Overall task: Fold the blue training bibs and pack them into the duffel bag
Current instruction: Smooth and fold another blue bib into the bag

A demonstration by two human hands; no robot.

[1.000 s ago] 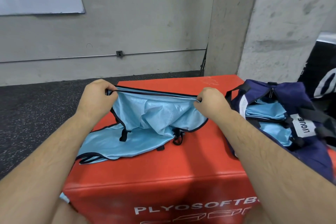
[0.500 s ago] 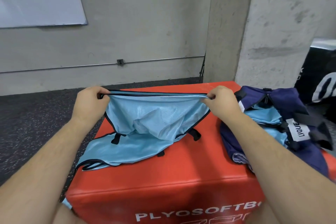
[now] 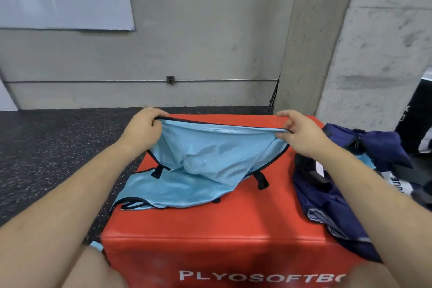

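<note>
In the lower middle of the frame a red padded box [image 3: 233, 224] serves as the surface. Its front face is printed with white letters reading PLYOSOFTBO, cut off at the right. Across its upper left part lies the light blue training bib [image 3: 201, 170], a thin, shiny mesh with black piping along its edges and short black straps [image 3: 261, 179] at its sides. The bib's top hem is lifted off the surface and stretched into a nearly straight line between the two hands. Below the hem the cloth sags in soft folds, and the lowest part lies flat, its lower-left corner reaching the box's left edge.

On the right of the frame the navy duffel bag [image 3: 327, 203] sits at the box's right edge, partly hidden by the right forearm. A sliver of light blue cloth shows beside that arm. Bib and bag lie apart, with a band of bare red between them, and more bare red runs along the lower part of the box top, below the bib.

The left hand [image 3: 142, 128], upper middle-left, grips the hem's left end with curled fingers. The right hand [image 3: 301, 135], upper middle-right, pinches the right end between thumb and fingers.

Dark speckled floor [image 3: 58, 147] lies left of the box, with a grey concrete wall [image 3: 210, 42] above it in the frame.
</note>
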